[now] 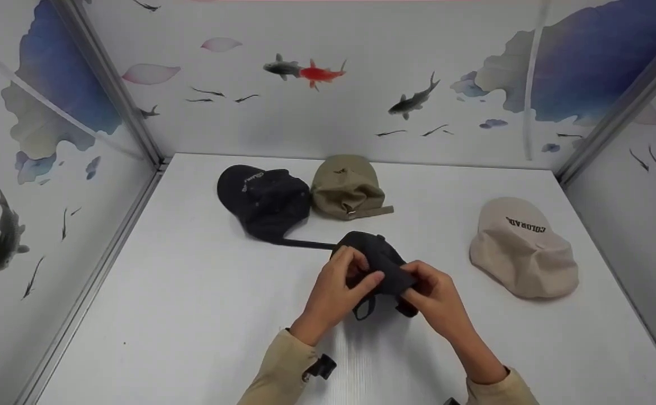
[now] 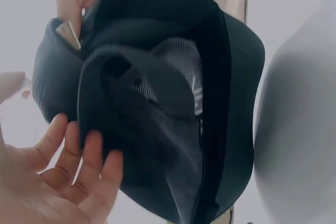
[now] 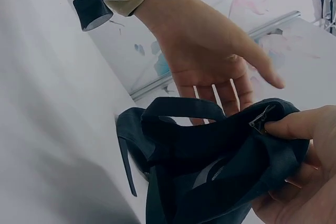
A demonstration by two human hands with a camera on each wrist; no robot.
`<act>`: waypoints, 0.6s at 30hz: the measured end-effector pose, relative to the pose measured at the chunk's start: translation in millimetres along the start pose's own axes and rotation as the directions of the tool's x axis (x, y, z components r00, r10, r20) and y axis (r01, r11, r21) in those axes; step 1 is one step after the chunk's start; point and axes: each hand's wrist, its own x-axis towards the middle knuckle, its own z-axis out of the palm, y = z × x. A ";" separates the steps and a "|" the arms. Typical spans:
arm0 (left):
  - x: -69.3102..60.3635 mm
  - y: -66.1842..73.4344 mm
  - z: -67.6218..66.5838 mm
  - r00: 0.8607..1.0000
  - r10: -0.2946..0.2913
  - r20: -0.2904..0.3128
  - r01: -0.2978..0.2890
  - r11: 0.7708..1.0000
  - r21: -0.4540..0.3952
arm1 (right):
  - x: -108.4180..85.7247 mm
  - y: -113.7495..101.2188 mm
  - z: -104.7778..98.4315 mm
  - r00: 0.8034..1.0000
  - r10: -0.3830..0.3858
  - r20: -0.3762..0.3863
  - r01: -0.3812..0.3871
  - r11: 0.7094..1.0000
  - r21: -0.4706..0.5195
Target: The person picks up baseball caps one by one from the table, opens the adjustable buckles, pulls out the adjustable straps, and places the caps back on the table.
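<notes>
Both hands work at a dark baseball cap (image 1: 381, 270), its inside turned up with a striped lining (image 2: 181, 61) in the left wrist view. My right hand (image 1: 439, 298) pinches the cap's back edge beside a small metal buckle (image 3: 259, 123), thumb on one side and fingers on the other. With its fingers nearly straight, my left hand (image 1: 331, 295) touches the cap's other side; its thumb (image 3: 262, 66) stands away from the fabric. A loose strap (image 3: 184, 107) loops up from the opening.
Another dark cap (image 1: 274, 199) lies back left, its long strap (image 1: 305, 243) reaching toward the handled cap. Beside it sits an olive cap (image 1: 345, 183) with a strap end sticking out. A beige cap (image 1: 522, 253) lies at the right. Panels with painted fish surround the white table (image 1: 193, 315).
</notes>
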 end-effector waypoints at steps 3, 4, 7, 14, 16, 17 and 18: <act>-1.7 2.5 2.4 1.000 -0.007 0.029 0.006 0.999 0.040 | -0.1 -1.1 2.6 0.999 -0.020 0.029 0.021 1.000 -0.022; -1.7 3.0 3.5 0.999 -0.003 0.035 0.001 0.999 0.049 | -0.3 -1.2 3.1 0.999 -0.027 0.044 0.029 0.999 -0.034; -1.2 3.2 6.3 0.999 0.014 0.037 -0.016 0.998 0.053 | -0.6 -1.7 2.6 0.994 -0.048 0.102 0.055 0.996 -0.065; 1.1 2.0 8.8 1.000 0.027 0.013 -0.028 0.999 0.032 | 12.5 -14.5 -3.4 0.996 -0.087 0.019 0.089 0.982 -0.164; 1.3 2.0 9.3 0.999 0.028 0.023 -0.029 0.999 0.028 | 25.2 -18.0 -3.5 0.994 -0.108 -0.033 0.096 0.962 -0.256; 1.2 1.8 9.8 0.999 0.029 0.030 -0.030 0.999 0.026 | 32.2 -18.9 -3.7 0.993 -0.110 -0.041 0.092 0.946 -0.311; 0.7 1.6 10.3 0.999 0.029 0.039 -0.030 0.999 0.023 | 39.2 -19.3 -4.0 0.994 -0.103 -0.036 0.083 0.928 -0.363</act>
